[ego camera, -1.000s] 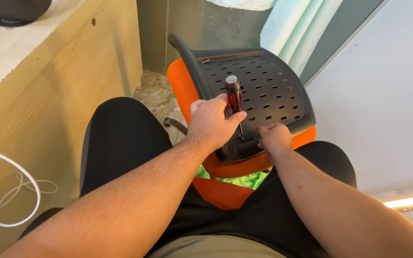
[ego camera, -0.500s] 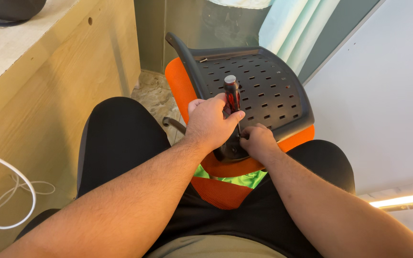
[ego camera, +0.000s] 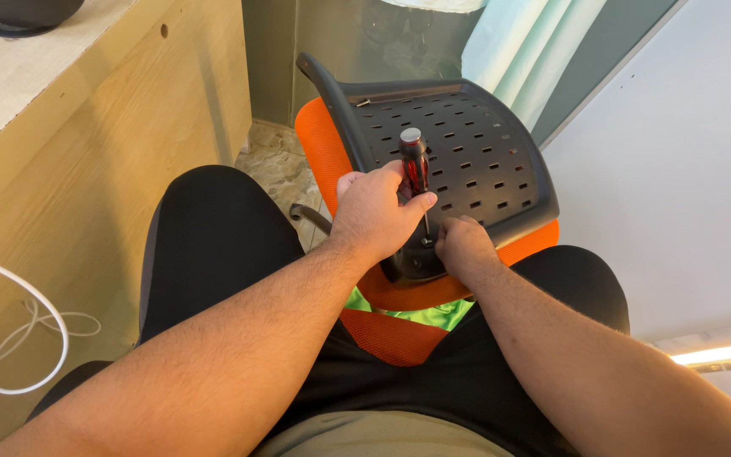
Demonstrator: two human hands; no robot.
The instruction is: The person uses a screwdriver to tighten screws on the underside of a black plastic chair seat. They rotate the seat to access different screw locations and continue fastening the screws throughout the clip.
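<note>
A black perforated plastic chair part (ego camera: 467, 152) with orange mesh padding (ego camera: 319, 144) rests across my lap. My left hand (ego camera: 374, 211) grips a screwdriver (ego camera: 414, 165) with a dark red handle and grey cap, held upright with its thin shaft pointing down at the part's near edge. My right hand (ego camera: 460, 244) is closed on the black near edge of the part, right beside the screwdriver tip. The tip itself and what it meets are hidden between my hands.
A wooden desk side (ego camera: 103, 195) stands close on the left, with a white cable (ego camera: 19, 338) hanging by it. A white wall (ego camera: 678, 169) is on the right, a pale curtain (ego camera: 518, 51) behind. Green cloth (ego camera: 408, 311) shows under the orange pad.
My right hand slid left along the part's edge, closer to the screwdriver tip. My left hand and the screwdriver stayed almost still.
</note>
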